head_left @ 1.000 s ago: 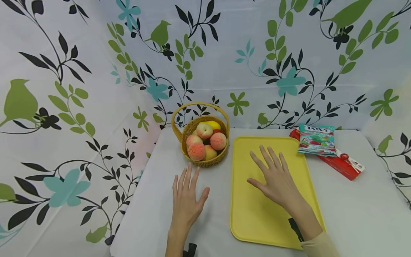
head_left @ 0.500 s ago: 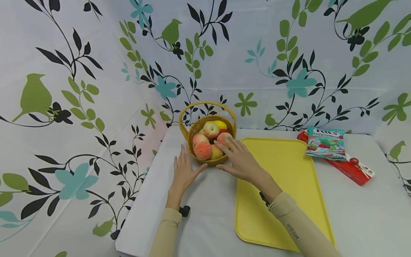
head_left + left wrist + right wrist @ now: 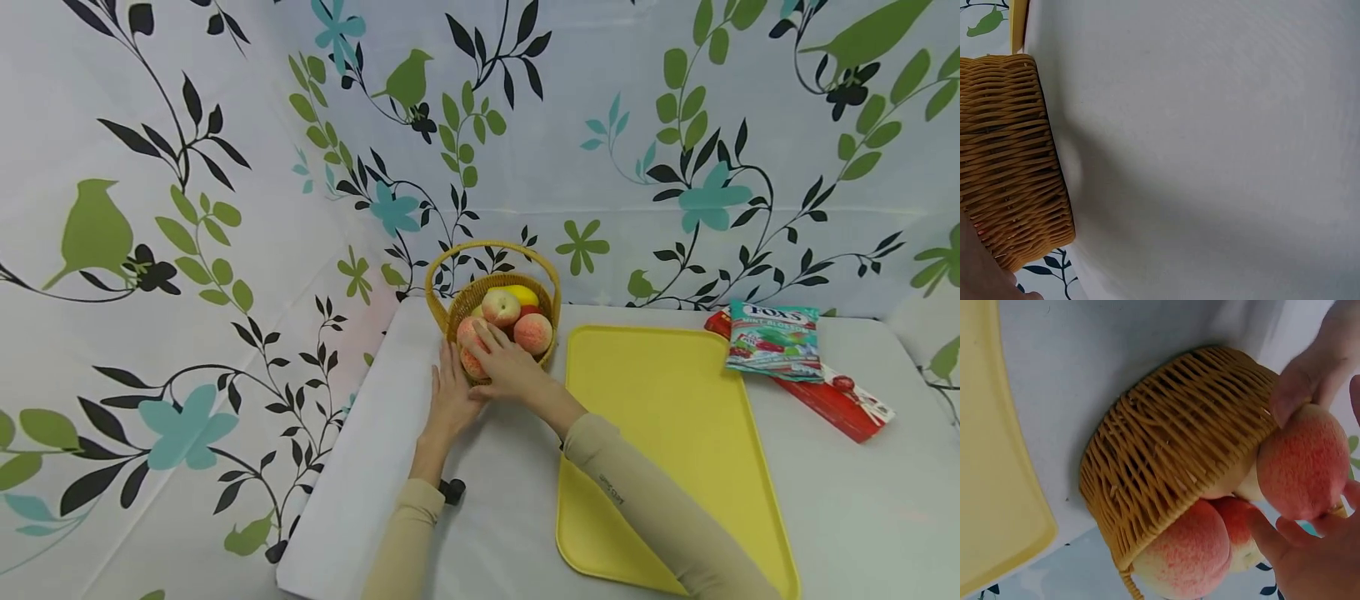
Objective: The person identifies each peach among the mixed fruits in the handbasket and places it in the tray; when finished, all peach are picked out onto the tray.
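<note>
A woven basket [image 3: 468, 293] with a tall handle stands at the back of the table, filled with peaches and a yellow fruit [image 3: 522, 295]. My left hand [image 3: 448, 404] holds its front left side; in the right wrist view the thumb [image 3: 1294, 394] bends over the rim. My right hand [image 3: 513, 371] reaches over the front of the basket. In the right wrist view its spread fingers surround a red-blushed peach [image 3: 1304, 465] at the rim, with some fingertips against it. Another peach [image 3: 1185, 550] lies beside. The left wrist view shows mostly basket wall [image 3: 1007, 150].
A yellow tray [image 3: 622, 358] lies right of the basket, beneath my right forearm. Beyond it a teal candy bag [image 3: 774, 342] rests on a long red packet [image 3: 840, 408]. A patterned cloth hangs close behind the table.
My right hand has swept left from above the tray to the fruit in the basket. My left hand has moved forward to the basket's side. The head view has shifted slightly.
</note>
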The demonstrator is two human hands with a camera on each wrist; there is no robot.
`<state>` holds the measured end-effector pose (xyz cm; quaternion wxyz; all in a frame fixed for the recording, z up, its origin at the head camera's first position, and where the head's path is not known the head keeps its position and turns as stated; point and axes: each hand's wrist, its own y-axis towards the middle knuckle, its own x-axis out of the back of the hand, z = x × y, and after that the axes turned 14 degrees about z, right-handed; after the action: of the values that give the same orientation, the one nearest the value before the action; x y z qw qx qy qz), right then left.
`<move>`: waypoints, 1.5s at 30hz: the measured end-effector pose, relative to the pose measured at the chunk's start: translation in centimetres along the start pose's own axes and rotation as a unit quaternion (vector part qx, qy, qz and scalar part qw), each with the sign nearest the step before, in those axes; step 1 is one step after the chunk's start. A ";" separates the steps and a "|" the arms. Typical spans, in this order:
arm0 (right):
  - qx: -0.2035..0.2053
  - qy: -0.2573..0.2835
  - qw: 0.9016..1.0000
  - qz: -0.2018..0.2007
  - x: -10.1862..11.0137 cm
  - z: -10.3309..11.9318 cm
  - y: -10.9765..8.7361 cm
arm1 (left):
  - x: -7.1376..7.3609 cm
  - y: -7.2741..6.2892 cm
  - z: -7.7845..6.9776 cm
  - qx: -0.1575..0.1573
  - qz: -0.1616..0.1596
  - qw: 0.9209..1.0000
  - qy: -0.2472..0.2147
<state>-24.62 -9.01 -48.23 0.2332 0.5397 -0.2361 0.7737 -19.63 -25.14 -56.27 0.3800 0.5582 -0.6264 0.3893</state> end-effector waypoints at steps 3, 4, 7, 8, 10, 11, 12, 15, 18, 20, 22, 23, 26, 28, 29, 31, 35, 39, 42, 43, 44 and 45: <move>-0.002 0.007 1.000 -0.008 -0.4 0.2 0.2 | -0.3 0.0 -0.3 0.008 0.001 1.000 -0.002; -0.001 0.008 1.000 -0.016 -0.5 0.2 0.2 | -0.3 0.0 -0.3 0.010 0.001 1.000 -0.005; -0.002 0.004 0.999 -0.039 -0.8 0.2 0.2 | -0.6 0.0 -0.3 0.014 0.001 1.000 -0.009; -0.002 -0.001 0.999 -0.044 -0.9 0.2 0.2 | -0.6 0.0 -0.3 0.013 0.001 1.000 -0.010; -0.003 -0.008 0.999 -0.052 -1.0 0.1 0.1 | -0.6 0.0 -0.3 0.013 0.004 1.000 -0.012; -0.003 -0.012 0.998 -0.053 -1.1 0.0 0.1 | -0.6 0.0 -0.3 0.012 0.003 1.000 -0.013; -0.004 -0.016 0.998 -0.054 -1.2 -0.1 0.0 | -0.6 0.0 -0.3 0.012 0.004 1.000 -0.013; -0.007 -0.021 0.998 -0.052 -1.1 -0.2 -0.3 | -0.3 0.0 -0.3 0.009 0.004 1.000 -0.013; -0.001 -0.024 0.998 -0.055 -0.8 -0.7 -1.5 | -0.4 0.1 -0.3 0.008 0.005 1.000 -0.012; 0.010 -0.019 0.998 -0.065 -0.4 -0.9 -2.5 | -0.4 0.2 -0.3 0.007 0.002 1.000 -0.009; 0.025 -0.022 0.996 -0.078 0.0 -1.3 -3.7 | -0.5 0.4 -0.2 0.011 0.000 1.000 -0.006; 0.028 -0.024 0.996 -0.084 0.2 -1.5 -4.3 | -0.5 0.5 -0.2 0.014 -0.001 1.000 -0.006; 0.030 -0.020 0.995 -0.097 0.6 -2.3 -6.2 | -0.5 0.7 -0.1 0.021 0.000 1.000 -0.012; 0.020 -0.014 0.995 -0.094 0.7 -2.9 -7.4 | -0.5 0.7 -0.1 0.026 0.004 0.999 -0.017; 0.013 -0.006 0.996 -0.092 0.7 -3.3 -7.9 | -0.5 0.7 -0.1 0.026 0.004 0.999 -0.022; -0.001 0.007 0.996 -0.088 0.9 -4.1 -8.9 | -0.4 0.7 -0.1 0.023 0.004 0.999 -0.027; -0.023 0.026 0.996 -0.086 1.3 -5.9 -10.5 | 0.0 0.8 0.0 0.020 -0.002 1.000 -0.024; -0.044 0.036 0.995 -0.080 1.1 -8.1 -12.0 | 0.0 0.8 0.1 0.021 0.003 1.000 -0.020; -0.070 0.046 0.994 -0.074 0.6 -9.8 -13.0 | -0.1 0.6 -0.1 0.021 0.007 0.999 -0.027; -0.079 0.051 0.993 -0.072 0.3 -10.3 -13.3 | -0.2 0.6 -0.2 0.021 0.008 0.999 -0.028; -0.087 0.056 0.992 -0.068 0.1 -10.9 -13.6 | -0.3 0.6 -0.3 0.021 0.008 0.999 -0.030; -0.097 0.061 0.991 -0.065 -0.1 -11.4 -13.8 | -0.4 0.6 -0.4 0.020 0.007 0.999 -0.030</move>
<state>-24.38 8.76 -50.22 0.3480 0.4801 -0.2601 0.7621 -20.20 -24.61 -56.52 0.3467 0.5731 -0.6334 0.3876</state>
